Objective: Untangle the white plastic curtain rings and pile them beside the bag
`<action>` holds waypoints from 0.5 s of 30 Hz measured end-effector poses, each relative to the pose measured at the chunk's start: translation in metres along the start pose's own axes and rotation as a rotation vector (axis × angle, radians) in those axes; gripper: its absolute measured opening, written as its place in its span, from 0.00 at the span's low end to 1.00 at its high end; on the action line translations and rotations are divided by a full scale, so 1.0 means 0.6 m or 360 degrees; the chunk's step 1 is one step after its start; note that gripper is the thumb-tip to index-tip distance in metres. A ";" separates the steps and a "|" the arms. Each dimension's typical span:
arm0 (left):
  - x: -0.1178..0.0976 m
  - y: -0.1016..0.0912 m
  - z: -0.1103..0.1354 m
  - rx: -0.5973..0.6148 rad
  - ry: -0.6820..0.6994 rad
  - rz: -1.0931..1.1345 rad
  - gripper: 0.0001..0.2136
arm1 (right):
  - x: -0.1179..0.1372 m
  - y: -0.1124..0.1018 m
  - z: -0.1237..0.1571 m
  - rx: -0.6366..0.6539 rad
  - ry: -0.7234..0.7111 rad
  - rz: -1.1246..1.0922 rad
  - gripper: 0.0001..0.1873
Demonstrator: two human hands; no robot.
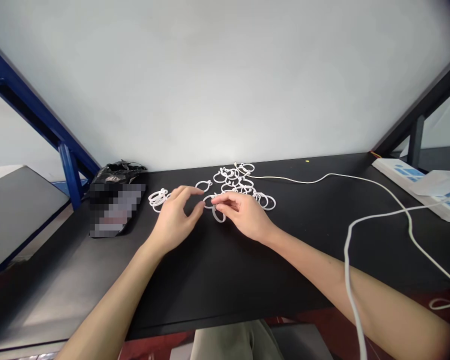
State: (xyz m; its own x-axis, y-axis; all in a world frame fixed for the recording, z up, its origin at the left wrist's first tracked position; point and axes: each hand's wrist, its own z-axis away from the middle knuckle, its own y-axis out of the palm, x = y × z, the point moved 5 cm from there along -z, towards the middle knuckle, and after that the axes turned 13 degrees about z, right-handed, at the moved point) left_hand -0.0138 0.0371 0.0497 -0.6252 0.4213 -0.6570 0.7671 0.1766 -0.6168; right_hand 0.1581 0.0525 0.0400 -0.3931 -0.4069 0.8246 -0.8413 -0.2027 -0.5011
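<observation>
Over a black table [217, 270] my two hands meet near its far edge. My right hand [243, 212] pinches a white plastic ring [218, 215] between thumb and fingers. My left hand [178, 215] is beside it with fingers curled, its thumb and forefinger tips touching a second white ring [209, 201]. A loose heap of several white rings [240, 185] lies just behind my right hand. A small stack of white rings [158, 199] sits left of my left hand.
A black plastic bag [114, 175] and a blurred dark packet [114, 210] lie at the left. A white cable [360, 220] runs over the table's right side and my right forearm. White power strips [416, 180] sit far right. Blue frame posts [69, 175] stand at left.
</observation>
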 end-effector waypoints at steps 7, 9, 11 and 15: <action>-0.035 0.014 0.009 0.0166 0.0036 0.0327 0.08 | 0.000 -0.012 -0.002 -0.0142 -0.0012 -0.0092 0.03; -0.034 0.015 0.009 0.0190 -0.0017 0.0414 0.09 | 0.003 -0.012 -0.002 -0.0157 -0.0034 -0.0121 0.02; -0.034 0.020 0.011 0.0261 -0.0076 0.0513 0.12 | 0.007 -0.015 -0.002 -0.0176 -0.0048 -0.0147 0.02; -0.038 0.034 0.017 0.0412 -0.0098 0.0614 0.21 | 0.013 -0.029 -0.002 -0.0282 -0.0042 -0.0223 0.01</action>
State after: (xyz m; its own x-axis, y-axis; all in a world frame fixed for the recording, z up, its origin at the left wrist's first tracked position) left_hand 0.0149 0.0217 0.0476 -0.3145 0.3576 -0.8793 0.8891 -0.2137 -0.4049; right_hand 0.1695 0.0539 0.0552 -0.2595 -0.4096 0.8746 -0.9401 -0.1002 -0.3259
